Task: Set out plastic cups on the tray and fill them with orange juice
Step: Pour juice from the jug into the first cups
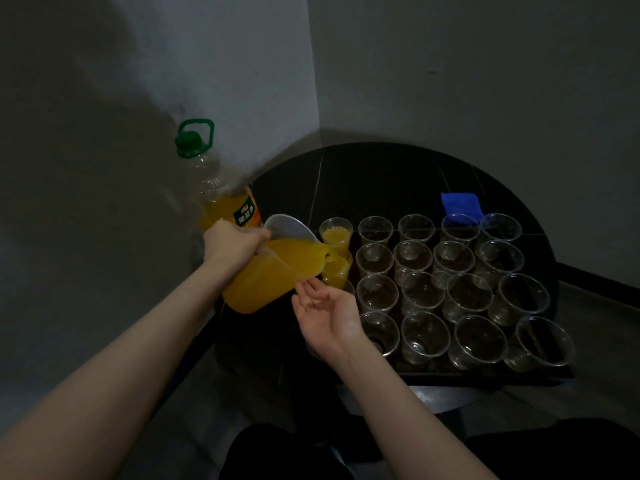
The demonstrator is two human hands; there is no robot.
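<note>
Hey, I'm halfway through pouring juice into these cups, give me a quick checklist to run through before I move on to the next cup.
1. Grip on jug: left hand holds the jug's handle. Ok.
2. Spout aim: the spout is over the second cup in the left column, juice going in. Ok.
3. Level in that cup: partly hidden by the jug. Cannot tell.
4. First cup: filled with juice. Ok.
5. Next cup: mostly hidden behind the jug and right hand. Cannot tell.
6. Right hand: open, palm up beneath the spout end, holding nothing; it is in front of the next cup. Not ok.
</note>
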